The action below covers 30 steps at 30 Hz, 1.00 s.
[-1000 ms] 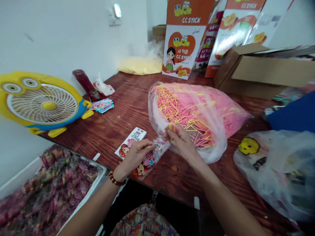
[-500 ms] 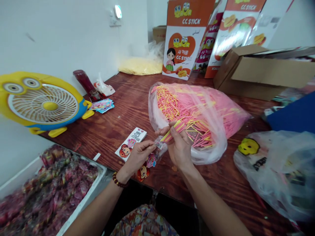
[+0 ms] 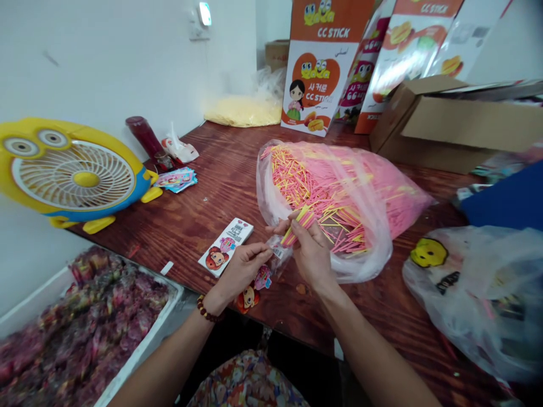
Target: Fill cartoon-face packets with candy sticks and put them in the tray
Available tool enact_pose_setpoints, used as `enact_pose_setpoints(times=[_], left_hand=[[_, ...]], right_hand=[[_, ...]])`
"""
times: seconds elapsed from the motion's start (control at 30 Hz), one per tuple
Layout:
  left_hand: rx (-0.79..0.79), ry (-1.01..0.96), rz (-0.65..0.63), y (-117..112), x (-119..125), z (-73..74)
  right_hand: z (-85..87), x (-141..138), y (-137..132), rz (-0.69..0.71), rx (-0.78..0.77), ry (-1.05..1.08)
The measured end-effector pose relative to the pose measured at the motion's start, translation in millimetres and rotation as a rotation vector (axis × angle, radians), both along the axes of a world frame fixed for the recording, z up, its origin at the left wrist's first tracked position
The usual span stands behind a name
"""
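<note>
My right hand (image 3: 311,249) is closed round a small bundle of pink and yellow sticks (image 3: 297,225), at the mouth of the big clear bag. My left hand (image 3: 250,265), with a beaded bracelet at the wrist, pinches a small clear printed packet (image 3: 278,251) beside the sticks' lower ends. Whether those ends are inside the packet I cannot tell. Under the left hand lies a cartoon-printed piece (image 3: 249,297), partly covered. Just left of it rests a stack of printed cards (image 3: 216,257). The big plastic bag (image 3: 377,254) spills many loose sticks (image 3: 292,175) toward me.
A yellow fan (image 3: 85,175) stands at the left, near a red bottle (image 3: 146,138) and tissues (image 3: 182,150). Below is a white tub (image 3: 173,297) of filled packets. Cartons (image 3: 311,79) and an opened box (image 3: 462,124) line the back. A plastic bag (image 3: 479,282) lies right.
The bundle and the packet have shifted slightly to the right, with both hands keeping their hold. The view has tilted a little; the things on the table stay where they were.
</note>
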<state>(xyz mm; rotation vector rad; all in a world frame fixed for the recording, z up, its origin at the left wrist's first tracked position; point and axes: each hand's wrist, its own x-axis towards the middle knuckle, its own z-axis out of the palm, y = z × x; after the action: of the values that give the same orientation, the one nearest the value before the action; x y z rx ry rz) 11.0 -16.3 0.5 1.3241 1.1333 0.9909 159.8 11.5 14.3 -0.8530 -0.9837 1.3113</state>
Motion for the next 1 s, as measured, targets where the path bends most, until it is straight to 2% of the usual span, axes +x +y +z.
enact_pose_setpoints(times=[0.2,0.43,0.63,0.77,0.9,1.0], left_hand=[[-0.015,0.021,-0.013,-1,-1,-2.8],[0.057,-0.030,-0.036,-3,3,-7.3],[0.062,-0.070,0.079,-2,4,-8.8],[0.045,-0.113,0.058,1,4,-11.9],[-0.011,-0.166,0.057,3,4,-12.5],[-0.009,-0.173,0.069,5,5,-11.3]], right_hand=[[-0.3,3,-1,0.030,0.005,0.004],[-0.9,-2,-5,0.029,0.044,-0.031],[-1.8,-2,-13,0.070,0.040,-0.016],[-2.0,5,-14,0.159,0.040,-0.133],[6.2,17,-11,0.144,0.091,-0.253],[12.4,24,-9,0.160,0.177,-0.462]])
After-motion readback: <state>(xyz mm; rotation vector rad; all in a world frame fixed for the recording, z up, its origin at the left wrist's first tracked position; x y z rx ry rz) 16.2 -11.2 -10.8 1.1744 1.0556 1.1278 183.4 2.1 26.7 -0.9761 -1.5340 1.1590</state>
